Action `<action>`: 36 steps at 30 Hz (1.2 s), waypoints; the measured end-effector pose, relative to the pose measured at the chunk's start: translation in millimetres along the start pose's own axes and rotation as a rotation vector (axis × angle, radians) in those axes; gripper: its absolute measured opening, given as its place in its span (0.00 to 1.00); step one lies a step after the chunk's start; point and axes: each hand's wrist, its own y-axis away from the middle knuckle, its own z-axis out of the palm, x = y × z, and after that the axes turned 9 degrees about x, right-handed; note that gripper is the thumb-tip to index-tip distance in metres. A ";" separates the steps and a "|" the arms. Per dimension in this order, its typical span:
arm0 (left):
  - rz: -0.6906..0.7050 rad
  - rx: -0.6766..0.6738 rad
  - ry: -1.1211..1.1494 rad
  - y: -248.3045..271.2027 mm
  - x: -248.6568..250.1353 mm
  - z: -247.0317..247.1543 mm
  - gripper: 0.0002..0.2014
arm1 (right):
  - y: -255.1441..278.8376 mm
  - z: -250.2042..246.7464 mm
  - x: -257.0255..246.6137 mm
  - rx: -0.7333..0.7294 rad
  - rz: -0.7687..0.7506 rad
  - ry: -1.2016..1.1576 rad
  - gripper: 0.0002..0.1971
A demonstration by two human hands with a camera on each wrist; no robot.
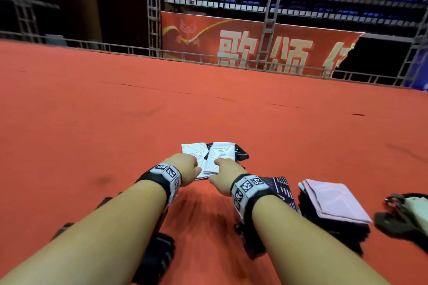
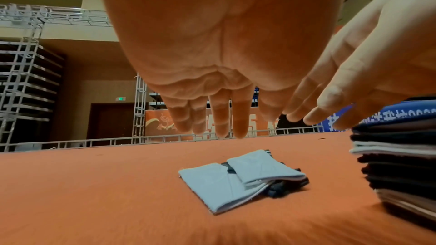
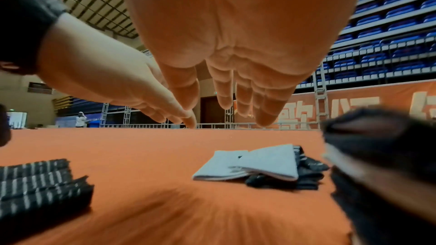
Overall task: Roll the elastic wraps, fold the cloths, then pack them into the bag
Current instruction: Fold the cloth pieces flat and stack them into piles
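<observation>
The head view looks forward and down from above; both wrist views sit low, close under the palms, sharing the small folded pale-grey cloths (image 2: 238,178) ahead.

Bare red mat (image 1: 115,122) lies left of the folded cloths (image 1: 208,157); a stacked pile (image 1: 333,203) crowds the right.

Red banner (image 1: 254,46), blue seats (image 3: 389,25)

A wide orange-red carpeted surface (image 1: 115,111) carries everything. On it lie small folded white and black cloths (image 1: 215,157), a tall stack of folded dark and pale cloths (image 1: 333,206), and black white-striped elastic wraps (image 3: 40,183).
</observation>
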 end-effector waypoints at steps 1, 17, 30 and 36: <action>-0.014 -0.027 -0.005 -6.3 -4.5 8.9 0.19 | -3.3 12.3 -3.2 -0.021 -0.004 -0.012 0.25; -0.021 -0.319 -0.086 -51.5 3.3 74.5 0.12 | -27.3 85.6 16.6 -0.154 0.065 -0.190 0.28; 0.000 0.043 -0.020 -34.5 0.4 12.8 0.20 | -10.9 58.7 9.1 -0.122 0.084 -0.167 0.34; 0.002 0.247 0.139 2.5 -4.0 -42.7 0.19 | 6.8 19.2 3.3 -0.016 0.061 -0.220 0.27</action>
